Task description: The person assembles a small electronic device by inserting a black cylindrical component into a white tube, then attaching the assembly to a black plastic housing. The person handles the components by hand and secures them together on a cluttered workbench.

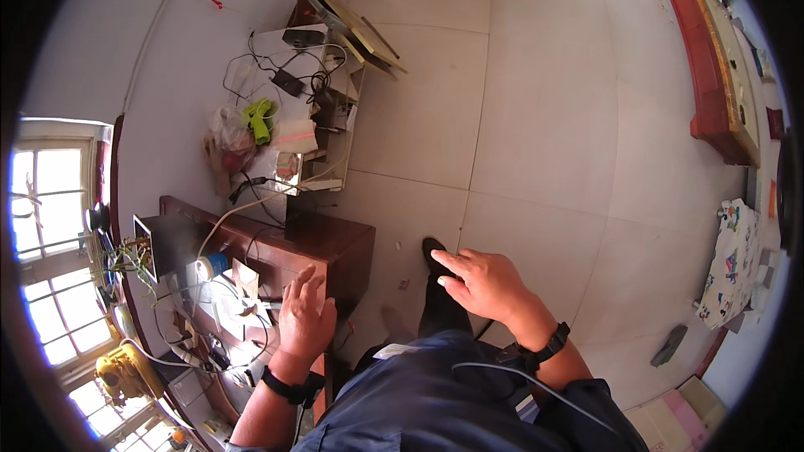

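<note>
My left hand (303, 318) is over the edge of the dark red-brown wooden desk (346, 255), palm down. Its fingers are stretched out and slightly apart, and nothing shows in them. To its left, loose papers (230, 311) and cables lie on the desk, with a blue-and-white cylindrical container (213, 266) just beyond them. My right hand (490, 283) is in the air in front of my body, above the floor and close to my dark shoe (433, 253) in the picture. Its index finger and thumb point forward and apart, holding nothing visible.
Past the desk, a white cabinet (335, 176) carries cables, a black power adapter (287, 82), plastic bags and a bright green item (260, 120). Pale floor tiles (536, 134) spread ahead. A red cabinet (705, 59) and a cloth-covered piece (730, 264) stand at the right.
</note>
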`<state>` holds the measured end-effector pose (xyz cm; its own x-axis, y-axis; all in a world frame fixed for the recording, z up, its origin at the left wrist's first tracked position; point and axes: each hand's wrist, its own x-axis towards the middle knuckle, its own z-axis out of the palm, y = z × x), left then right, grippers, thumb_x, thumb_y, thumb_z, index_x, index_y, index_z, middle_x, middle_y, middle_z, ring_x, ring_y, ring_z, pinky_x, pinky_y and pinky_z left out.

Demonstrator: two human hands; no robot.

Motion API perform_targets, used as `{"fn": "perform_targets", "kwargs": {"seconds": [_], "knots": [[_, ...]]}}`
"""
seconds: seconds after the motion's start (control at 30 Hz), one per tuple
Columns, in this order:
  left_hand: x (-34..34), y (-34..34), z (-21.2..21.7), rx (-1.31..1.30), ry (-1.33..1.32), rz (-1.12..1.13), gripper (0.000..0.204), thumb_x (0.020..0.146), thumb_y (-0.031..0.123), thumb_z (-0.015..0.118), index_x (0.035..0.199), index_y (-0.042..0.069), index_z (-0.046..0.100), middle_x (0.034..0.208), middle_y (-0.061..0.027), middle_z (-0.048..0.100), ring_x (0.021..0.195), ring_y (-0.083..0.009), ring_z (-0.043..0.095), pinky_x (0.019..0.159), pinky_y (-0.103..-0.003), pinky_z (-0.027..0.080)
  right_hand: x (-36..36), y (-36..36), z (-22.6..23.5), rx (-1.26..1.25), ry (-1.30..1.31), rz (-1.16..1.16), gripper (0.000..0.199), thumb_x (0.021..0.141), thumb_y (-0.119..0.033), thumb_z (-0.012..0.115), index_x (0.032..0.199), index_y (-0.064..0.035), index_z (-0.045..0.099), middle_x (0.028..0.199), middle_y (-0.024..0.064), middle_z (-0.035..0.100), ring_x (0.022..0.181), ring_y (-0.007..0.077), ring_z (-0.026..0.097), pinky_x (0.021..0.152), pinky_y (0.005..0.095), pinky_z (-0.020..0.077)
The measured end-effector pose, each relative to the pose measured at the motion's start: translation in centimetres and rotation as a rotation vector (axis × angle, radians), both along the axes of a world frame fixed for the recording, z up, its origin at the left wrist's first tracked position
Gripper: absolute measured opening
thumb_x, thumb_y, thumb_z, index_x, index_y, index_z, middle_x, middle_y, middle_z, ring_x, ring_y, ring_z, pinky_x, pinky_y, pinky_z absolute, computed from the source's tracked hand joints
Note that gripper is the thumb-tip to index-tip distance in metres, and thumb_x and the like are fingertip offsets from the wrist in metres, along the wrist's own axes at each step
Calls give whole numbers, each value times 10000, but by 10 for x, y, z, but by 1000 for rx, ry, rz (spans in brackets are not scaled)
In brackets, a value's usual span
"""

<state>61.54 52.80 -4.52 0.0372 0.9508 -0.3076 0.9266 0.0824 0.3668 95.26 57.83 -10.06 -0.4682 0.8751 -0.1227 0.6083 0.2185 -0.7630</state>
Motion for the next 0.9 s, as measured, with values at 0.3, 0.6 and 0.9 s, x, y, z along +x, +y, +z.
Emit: {"fn": "perform_targets", "kwargs": {"seconds": [0.3, 0.6, 0.9], "knots": [[5, 2, -18, -201, 72, 20, 606, 879, 148, 718, 1438, -24, 559, 1554, -300, 493, 1421, -473, 505, 1200, -509, 422, 20, -3, -12, -62, -5, -80, 421, 965, -275, 733, 1357, -132, 684, 863, 86, 670, 758, 308, 679, 657, 433, 556], [6, 1, -20, -191, 93, -9, 592, 865, 140, 726, 1417, -18, 584, 1546, -327, 497, 1405, -490, 528, 1184, -519, 445, 19, -3, -20, -109, 6, -90, 425, 972, -276, 724, 1372, -141, 675, 868, 86, 670, 772, 310, 683, 664, 436, 557], [1, -1, -19, -178, 81, -48, 600, 859, 162, 735, 1411, -22, 590, 1542, -330, 507, 1393, -493, 536, 1177, -512, 450, 18, -4, -26, -112, 13, -77, 421, 966, -250, 730, 1364, -125, 673, 908, 99, 700, 797, 317, 694, 687, 434, 567]]}}
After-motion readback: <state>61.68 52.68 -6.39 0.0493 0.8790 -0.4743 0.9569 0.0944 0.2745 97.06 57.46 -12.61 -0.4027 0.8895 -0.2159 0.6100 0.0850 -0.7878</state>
